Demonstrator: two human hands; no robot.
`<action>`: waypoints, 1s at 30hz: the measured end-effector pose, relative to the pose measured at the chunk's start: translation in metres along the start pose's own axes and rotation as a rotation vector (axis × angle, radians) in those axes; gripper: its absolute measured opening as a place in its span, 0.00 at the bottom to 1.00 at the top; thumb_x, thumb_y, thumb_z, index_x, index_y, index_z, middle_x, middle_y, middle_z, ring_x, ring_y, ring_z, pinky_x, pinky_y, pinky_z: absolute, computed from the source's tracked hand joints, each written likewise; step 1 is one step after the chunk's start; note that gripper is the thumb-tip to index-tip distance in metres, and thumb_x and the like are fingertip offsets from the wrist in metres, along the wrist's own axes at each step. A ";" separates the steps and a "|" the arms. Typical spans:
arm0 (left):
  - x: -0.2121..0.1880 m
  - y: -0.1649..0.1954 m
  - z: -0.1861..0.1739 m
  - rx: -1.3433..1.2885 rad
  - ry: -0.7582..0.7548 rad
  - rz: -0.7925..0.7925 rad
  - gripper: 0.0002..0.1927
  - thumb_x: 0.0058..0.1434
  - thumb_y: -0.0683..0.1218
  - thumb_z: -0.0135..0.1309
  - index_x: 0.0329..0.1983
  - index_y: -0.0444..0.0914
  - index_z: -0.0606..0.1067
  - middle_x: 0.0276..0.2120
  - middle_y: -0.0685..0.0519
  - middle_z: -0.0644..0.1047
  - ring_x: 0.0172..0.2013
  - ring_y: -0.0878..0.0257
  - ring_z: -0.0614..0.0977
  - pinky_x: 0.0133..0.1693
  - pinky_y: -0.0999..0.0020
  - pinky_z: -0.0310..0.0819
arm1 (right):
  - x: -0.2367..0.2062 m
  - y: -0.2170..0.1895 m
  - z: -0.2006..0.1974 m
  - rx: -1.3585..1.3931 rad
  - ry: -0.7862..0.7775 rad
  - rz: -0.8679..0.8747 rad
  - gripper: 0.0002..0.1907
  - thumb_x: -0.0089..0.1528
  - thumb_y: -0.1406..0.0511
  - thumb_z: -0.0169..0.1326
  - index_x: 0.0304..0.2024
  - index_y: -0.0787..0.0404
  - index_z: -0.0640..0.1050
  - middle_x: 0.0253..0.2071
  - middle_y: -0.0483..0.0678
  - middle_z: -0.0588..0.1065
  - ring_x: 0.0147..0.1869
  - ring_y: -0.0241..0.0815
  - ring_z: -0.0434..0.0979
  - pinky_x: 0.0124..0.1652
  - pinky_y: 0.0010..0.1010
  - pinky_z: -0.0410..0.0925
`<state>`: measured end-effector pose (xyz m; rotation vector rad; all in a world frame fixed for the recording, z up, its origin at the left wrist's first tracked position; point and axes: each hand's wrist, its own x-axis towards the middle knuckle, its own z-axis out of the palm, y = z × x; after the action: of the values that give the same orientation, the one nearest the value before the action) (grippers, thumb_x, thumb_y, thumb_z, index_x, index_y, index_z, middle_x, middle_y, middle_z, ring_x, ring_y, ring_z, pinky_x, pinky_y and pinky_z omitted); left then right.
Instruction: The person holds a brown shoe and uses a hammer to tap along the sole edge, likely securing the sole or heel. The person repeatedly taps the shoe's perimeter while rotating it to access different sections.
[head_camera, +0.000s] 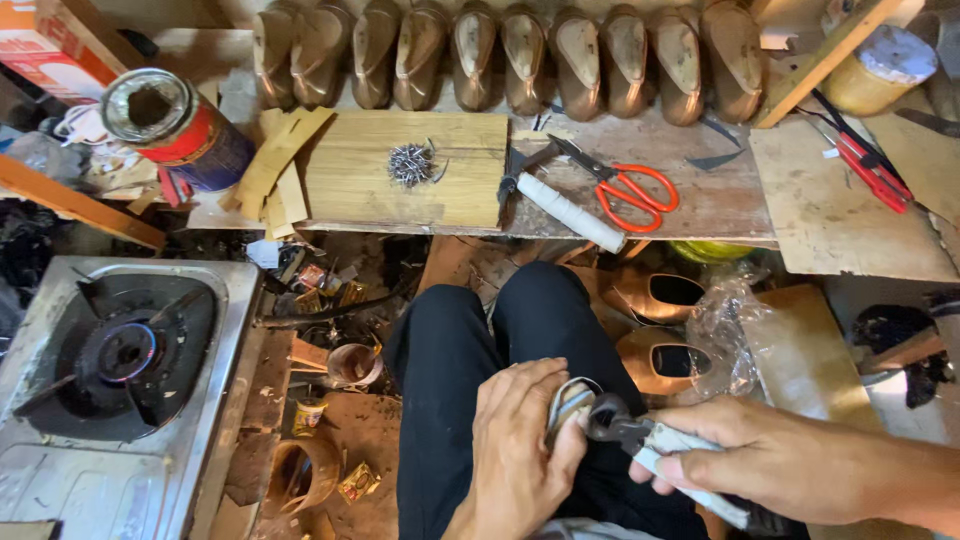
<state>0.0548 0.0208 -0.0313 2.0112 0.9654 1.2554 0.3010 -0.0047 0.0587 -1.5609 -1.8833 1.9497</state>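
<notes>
Here, the left hand (515, 440) curls its fingers around a small shoe piece (568, 405) held over the lap, thumb pressed along its edge. The right hand (765, 455) is clenched on the cloth-wrapped handles of a pair of pincers (612, 422), whose dark head touches the piece's rim at about 3 o'clock of the left hand. Both hands sit above black trousers (460, 350).

At 1 o'clock from the hands, 2 copper-coloured shoes (655, 295) lie on the floor beside a crumpled plastic bag (725, 330). At 12 o'clock, on the wooden bench (720, 200), lie a hammer with a white-wrapped handle (565, 210), orange-handled scissors (630, 190) and a heap of small nails (410, 163). Beyond them a row of brown shoe lasts (500, 60) stands along the back. At 10 o'clock a tin can (175, 125) lies tilted; at 9 o'clock sits a gas stove (125, 360).
</notes>
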 end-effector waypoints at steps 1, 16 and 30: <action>0.002 -0.001 0.001 0.003 -0.009 0.011 0.19 0.53 0.42 0.61 0.48 0.31 0.77 0.51 0.43 0.80 0.54 0.48 0.80 0.60 0.52 0.68 | 0.001 -0.002 -0.007 -0.031 -0.005 -0.022 0.19 0.66 0.57 0.49 0.49 0.61 0.82 0.35 0.44 0.84 0.38 0.34 0.83 0.40 0.27 0.74; -0.009 -0.013 0.036 0.015 -0.060 0.087 0.24 0.54 0.44 0.62 0.53 0.29 0.76 0.56 0.42 0.77 0.60 0.48 0.77 0.64 0.48 0.63 | 0.022 -0.034 -0.051 -0.203 -0.207 0.403 0.10 0.62 0.61 0.50 0.36 0.58 0.81 0.29 0.39 0.76 0.33 0.33 0.79 0.34 0.27 0.76; 0.010 -0.014 0.062 -0.006 -0.141 0.145 0.26 0.56 0.44 0.61 0.57 0.27 0.75 0.58 0.42 0.76 0.62 0.48 0.75 0.66 0.47 0.61 | 0.034 -0.051 -0.092 -0.241 -0.315 0.788 0.09 0.65 0.63 0.47 0.39 0.62 0.76 0.23 0.49 0.80 0.23 0.34 0.81 0.25 0.27 0.72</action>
<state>0.1107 0.0313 -0.0622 2.1657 0.7601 1.1701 0.3110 0.0985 0.0969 -2.4897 -1.8176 2.4290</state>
